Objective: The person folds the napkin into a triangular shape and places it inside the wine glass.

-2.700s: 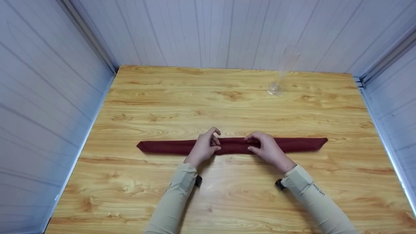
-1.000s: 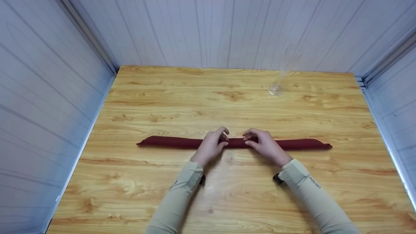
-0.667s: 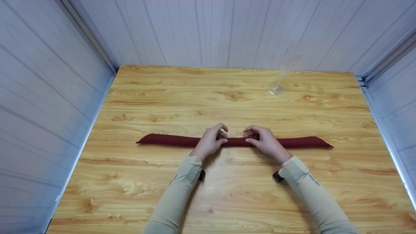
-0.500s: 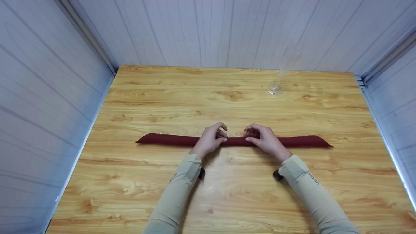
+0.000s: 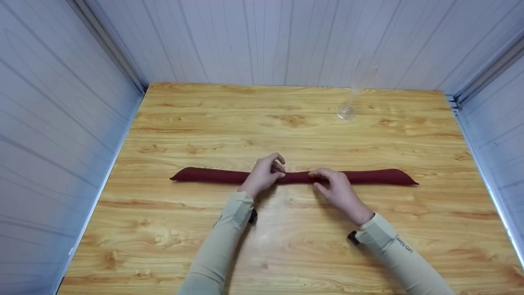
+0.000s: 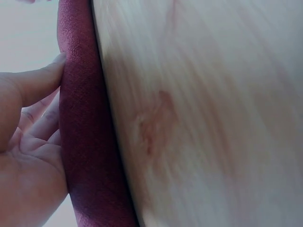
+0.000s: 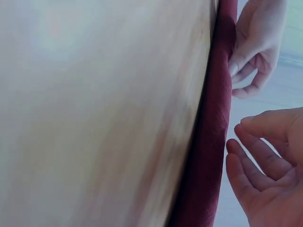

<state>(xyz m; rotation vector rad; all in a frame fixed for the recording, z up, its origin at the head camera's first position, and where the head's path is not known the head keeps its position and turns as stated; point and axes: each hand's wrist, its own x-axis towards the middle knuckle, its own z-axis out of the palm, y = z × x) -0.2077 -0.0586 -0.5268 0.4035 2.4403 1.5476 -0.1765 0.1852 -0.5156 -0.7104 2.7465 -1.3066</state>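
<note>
A long dark red cloth (image 5: 223, 176), rolled into a narrow tube with pointed ends, lies crosswise on the wooden table. My left hand (image 5: 262, 177) holds it just left of its middle; in the left wrist view the thumb (image 6: 45, 80) tip meets the roll's edge and the other fingers lie partly hidden behind it. On the right of the middle, my right hand (image 5: 337, 190) hovers at the roll with thumb and fingers spread apart. The right wrist view shows those loosely curved fingers (image 7: 246, 175) beside the cloth, nothing between them.
Toward the back right of the table (image 5: 204, 123) stands a clear stemmed glass (image 5: 346, 111), its bowl faint against the wall. Pale panelled walls (image 5: 266, 41) enclose the table at the back and both sides.
The cloth has gone from a flatter strip to a rounded roll, slightly farther from me. Most recently my right hand has loosened and drawn back toward me; the left stays almost in place.
</note>
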